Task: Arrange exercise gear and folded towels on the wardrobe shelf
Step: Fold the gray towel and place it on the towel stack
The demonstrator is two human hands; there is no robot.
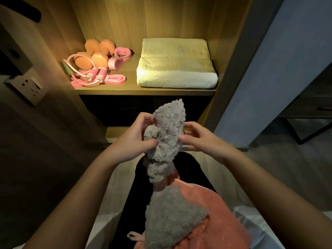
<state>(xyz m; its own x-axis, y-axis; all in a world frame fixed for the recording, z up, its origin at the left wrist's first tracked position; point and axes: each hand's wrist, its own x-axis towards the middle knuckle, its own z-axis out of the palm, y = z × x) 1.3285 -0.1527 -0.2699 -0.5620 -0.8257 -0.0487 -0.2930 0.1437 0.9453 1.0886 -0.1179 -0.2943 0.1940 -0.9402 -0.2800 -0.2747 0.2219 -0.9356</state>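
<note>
A fluffy grey towel (166, 141) hangs crumpled in front of me, below the lit wardrobe shelf (133, 88). My left hand (133, 136) grips its left side and my right hand (199, 136) pinches its right edge. The towel's lower end rests on a pink towel (221, 220) in my lap. On the shelf's right lies a folded white towel (176, 63). On its left sit orange dumbbells (95, 54), a pink skipping rope (91, 76), a pink resistance band (115, 79) and a pink heart-shaped grip (119, 56).
The wardrobe's wooden side walls frame the shelf, with a dark compartment (140, 108) below it. A wall socket (29, 88) is at the left. A dark metal-framed desk (312, 112) stands at the right on the wooden floor.
</note>
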